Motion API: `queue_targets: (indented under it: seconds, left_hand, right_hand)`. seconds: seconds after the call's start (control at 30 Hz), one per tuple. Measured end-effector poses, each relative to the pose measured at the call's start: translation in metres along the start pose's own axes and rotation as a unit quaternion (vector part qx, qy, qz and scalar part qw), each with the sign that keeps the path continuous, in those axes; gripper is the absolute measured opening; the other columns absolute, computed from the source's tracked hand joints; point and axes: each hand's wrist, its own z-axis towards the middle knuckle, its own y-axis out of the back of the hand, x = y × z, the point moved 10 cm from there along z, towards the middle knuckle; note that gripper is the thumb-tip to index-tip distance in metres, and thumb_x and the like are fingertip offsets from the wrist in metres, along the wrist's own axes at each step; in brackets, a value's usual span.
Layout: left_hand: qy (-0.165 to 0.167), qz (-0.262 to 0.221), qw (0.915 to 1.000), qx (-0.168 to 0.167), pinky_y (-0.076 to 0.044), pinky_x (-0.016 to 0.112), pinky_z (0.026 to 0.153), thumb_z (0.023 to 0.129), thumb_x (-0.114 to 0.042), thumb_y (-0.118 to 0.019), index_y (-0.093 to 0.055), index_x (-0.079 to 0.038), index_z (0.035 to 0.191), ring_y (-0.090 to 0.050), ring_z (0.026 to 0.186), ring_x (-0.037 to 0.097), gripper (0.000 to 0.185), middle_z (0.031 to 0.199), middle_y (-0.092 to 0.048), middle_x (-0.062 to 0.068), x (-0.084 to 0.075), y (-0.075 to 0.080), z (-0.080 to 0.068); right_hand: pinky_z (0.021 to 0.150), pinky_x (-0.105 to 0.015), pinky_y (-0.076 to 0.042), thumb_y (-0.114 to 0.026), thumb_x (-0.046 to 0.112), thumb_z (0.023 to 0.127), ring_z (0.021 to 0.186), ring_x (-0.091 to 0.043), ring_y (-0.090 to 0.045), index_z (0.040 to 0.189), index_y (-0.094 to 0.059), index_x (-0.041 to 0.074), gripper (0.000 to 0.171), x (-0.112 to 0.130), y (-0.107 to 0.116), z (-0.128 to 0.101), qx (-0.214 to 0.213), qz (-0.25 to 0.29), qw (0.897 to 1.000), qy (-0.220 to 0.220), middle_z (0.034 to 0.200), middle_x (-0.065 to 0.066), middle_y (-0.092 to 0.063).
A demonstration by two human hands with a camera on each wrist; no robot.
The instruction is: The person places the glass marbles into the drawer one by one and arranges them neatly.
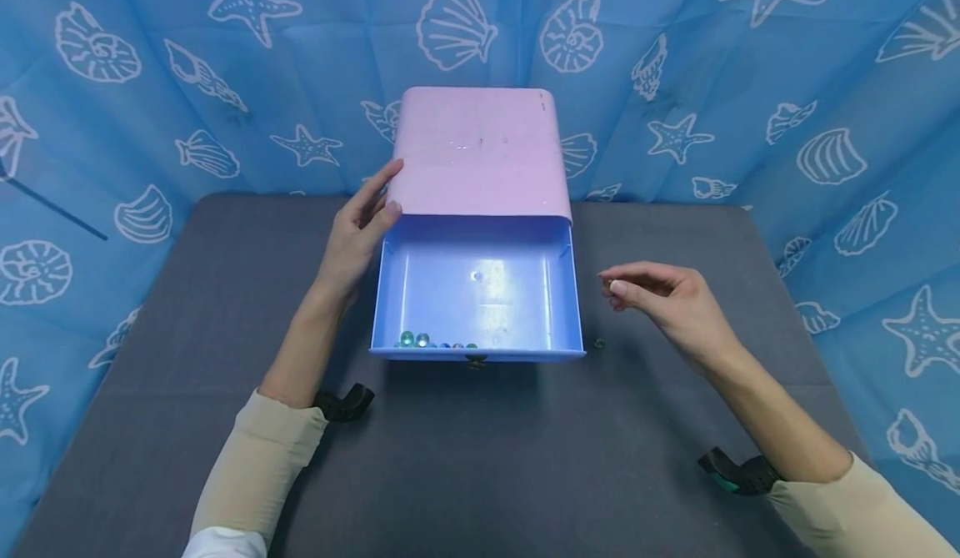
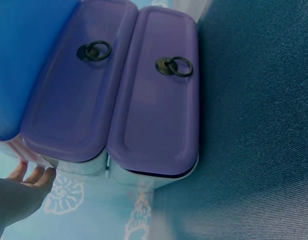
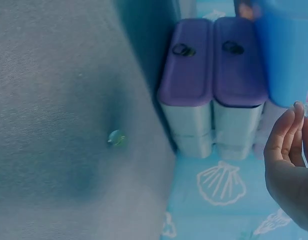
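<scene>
A pink drawer cabinet (image 1: 480,153) stands on the table with its blue top drawer (image 1: 480,291) pulled out. Several glass marbles (image 1: 422,339) lie along the drawer's front wall, mostly at its left. My left hand (image 1: 355,241) rests its fingertips against the cabinet's left side, just behind the drawer. To the right of the drawer, my right hand (image 1: 667,299) pinches a small, clear marble (image 3: 307,109) between thumb and fingertips, largely covered by them. Another greenish marble (image 3: 116,138) sits on the table below that hand.
Two shut purple drawers (image 2: 161,95) with ring pulls are under the open one. The grey table (image 1: 480,458) stretches in front and to both sides. A blue curtain (image 1: 315,66) with shell patterns hangs right behind the cabinet.
</scene>
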Motion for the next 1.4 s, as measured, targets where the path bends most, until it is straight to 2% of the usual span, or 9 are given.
queue_targets:
  seconds: [0.1, 0.33, 0.57, 0.83, 1.13, 1.4]
  left_hand:
    - [0.000, 0.001, 1.0000, 0.001, -0.028, 0.053, 0.115, 0.097, -0.036, -0.062, -0.044, -0.020, 0.151, -0.035, 0.144, 0.024, 0.060, 0.159, -0.034, -0.001, 0.000, 0.000, 0.000]
    - [-0.002, 0.001, 1.0000, 0.003, -0.028, 0.054, 0.115, 0.097, -0.036, -0.062, -0.044, -0.020, 0.152, -0.034, 0.145, 0.025, 0.060, 0.159, -0.033, 0.000, 0.001, -0.001, 0.001]
    - [-0.006, 0.001, 1.0000, 0.006, -0.028, 0.055, 0.115, 0.097, -0.037, -0.062, -0.043, -0.020, 0.152, -0.034, 0.145, 0.025, 0.061, 0.159, -0.032, 0.000, 0.001, -0.001, 0.002]
    - [0.000, 0.003, 0.9999, 0.011, -0.028, 0.055, 0.115, 0.096, -0.041, -0.063, -0.043, -0.021, 0.152, -0.035, 0.144, 0.024, 0.063, 0.159, -0.033, -0.001, 0.002, -0.004, 0.004]
    - [0.004, 0.003, 1.0000, 0.002, -0.029, 0.053, 0.115, 0.097, -0.039, -0.062, -0.043, -0.021, 0.152, -0.036, 0.143, 0.024, 0.062, 0.159, -0.034, 0.000, 0.001, -0.001, 0.002]
    - [0.003, 0.011, 0.9999, -0.001, -0.026, 0.051, 0.117, 0.098, -0.035, -0.060, -0.042, -0.021, 0.153, -0.033, 0.145, 0.025, 0.059, 0.159, -0.033, -0.001, 0.002, 0.002, 0.002]
  right_hand:
    - [0.079, -0.026, -0.057, -0.062, 0.013, 0.098, 0.090, -0.017, -0.069, 0.117, -0.068, -0.005, 0.026, 0.010, -0.002, 0.000, 0.006, 0.004, 1.000, 0.010, 0.104, -0.003, -0.074]
    - [0.079, -0.027, -0.057, -0.066, 0.015, 0.096, 0.087, -0.020, -0.069, 0.115, -0.070, -0.001, 0.026, 0.032, -0.010, 0.002, 0.011, -0.037, 0.999, 0.019, 0.105, -0.008, -0.073]
    - [0.077, -0.029, -0.057, -0.067, 0.015, 0.095, 0.087, -0.022, -0.069, 0.114, -0.070, 0.000, 0.024, 0.054, -0.022, 0.007, 0.036, -0.040, 0.998, 0.031, 0.104, -0.008, -0.073]
    - [0.077, -0.031, -0.058, -0.068, 0.011, 0.094, 0.088, -0.026, -0.071, 0.113, -0.071, -0.001, 0.022, 0.070, -0.035, 0.011, 0.066, -0.026, 0.996, 0.044, 0.104, -0.007, -0.074]
    - [0.078, -0.033, -0.059, -0.067, 0.008, 0.094, 0.086, -0.030, -0.070, 0.112, -0.071, -0.002, 0.020, 0.089, -0.061, 0.023, 0.116, -0.024, 0.991, 0.060, 0.102, -0.010, -0.073]
    - [0.076, -0.035, -0.058, -0.070, 0.011, 0.093, 0.080, -0.028, -0.069, 0.110, -0.074, 0.005, 0.018, 0.095, -0.080, 0.034, 0.137, -0.039, 0.989, 0.047, 0.098, -0.013, -0.074]
